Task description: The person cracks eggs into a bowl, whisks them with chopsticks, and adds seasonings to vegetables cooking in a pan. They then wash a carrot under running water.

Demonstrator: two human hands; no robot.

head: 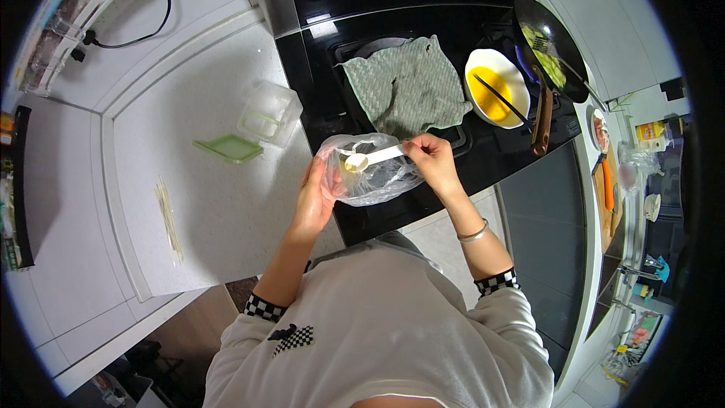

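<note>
My left hand (315,195) grips the side of a clear plastic bag (376,190), whose mouth faces up towards me. Between the fingertips of my right hand (433,161) is the handle of a white measuring spoon (385,154). The spoon's round bowl lies over the bag's opening and seems to hold something pale; what it is, I cannot tell. Just beyond the bag a grey-green cloth (405,85) covers part of the black cooktop (317,62). A clear plastic container (272,113) stands on the counter left of the bag, beside a green lid (229,148).
Right of the cloth stands a white bowl (471,68) of yellow liquid with black utensils in it. Behind it a frying pan (524,11) holds green food and a fork, its brown handle (542,119) pointing towards me. Thin sticks (168,221) lie on the left counter (215,209).
</note>
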